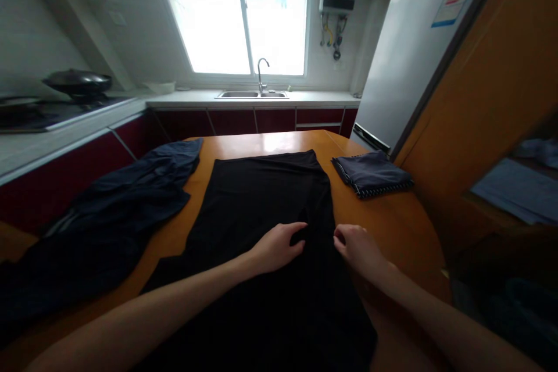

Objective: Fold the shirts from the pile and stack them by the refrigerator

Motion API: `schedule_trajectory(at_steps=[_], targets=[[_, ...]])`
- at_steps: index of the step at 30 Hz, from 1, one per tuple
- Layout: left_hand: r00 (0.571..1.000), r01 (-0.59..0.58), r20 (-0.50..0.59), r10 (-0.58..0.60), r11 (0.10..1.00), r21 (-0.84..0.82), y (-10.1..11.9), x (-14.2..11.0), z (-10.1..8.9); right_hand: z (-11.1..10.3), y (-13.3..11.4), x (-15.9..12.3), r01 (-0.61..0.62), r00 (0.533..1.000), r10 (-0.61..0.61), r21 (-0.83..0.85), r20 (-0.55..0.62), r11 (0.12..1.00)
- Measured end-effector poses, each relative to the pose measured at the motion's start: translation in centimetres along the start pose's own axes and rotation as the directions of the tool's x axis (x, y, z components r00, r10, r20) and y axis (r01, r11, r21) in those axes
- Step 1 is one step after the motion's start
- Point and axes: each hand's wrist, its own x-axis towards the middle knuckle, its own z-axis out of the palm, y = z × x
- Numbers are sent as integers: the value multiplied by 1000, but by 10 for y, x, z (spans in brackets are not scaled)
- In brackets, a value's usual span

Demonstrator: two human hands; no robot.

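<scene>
A black shirt [257,197] lies spread over the wooden table, its straight hem towards the window and a sleeve-like part sticking out on the left. My left hand [279,247] rests over the right half of the cloth, thumb and fingers curved with a gap between their tips. At the shirt's right edge, my right hand [355,244] has its thumb and index finger closed together on the fabric. The near end of the shirt runs out of view at the bottom.
Dark blue clothing [131,203] lies loosely along the left side of the orange wooden table [279,142]. A folded dark cloth with patterned edging [372,172] sits at the right. Beyond are a sink [239,94], a stove with a wok [76,81] and a fridge [405,58].
</scene>
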Motion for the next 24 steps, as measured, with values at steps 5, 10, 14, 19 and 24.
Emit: schedule_trajectory(at_steps=[5, 10, 14, 19, 24], targets=[[997, -79, 0, 79, 992, -97, 11, -3, 0, -7, 8, -5, -30, 998, 33, 64, -61, 998], [988, -113, -124, 95, 982, -148, 5, -3, 2, -14, 32, -13, -144, 985, 156, 142, -79, 979], [955, -114, -281, 96, 992, -49, -18, 7, 4, -5, 53, -22, -164, 982, 180, 213, -61, 963], [989, -10, -136, 51, 957, 289, -37, 15, 5, 4, 62, -34, -168, 978, 193, 256, -77, 952], [1000, 10, -27, 2, 912, 411, -36, 15, 3, -2, 64, -44, -119, 991, 129, 313, -13, 942]])
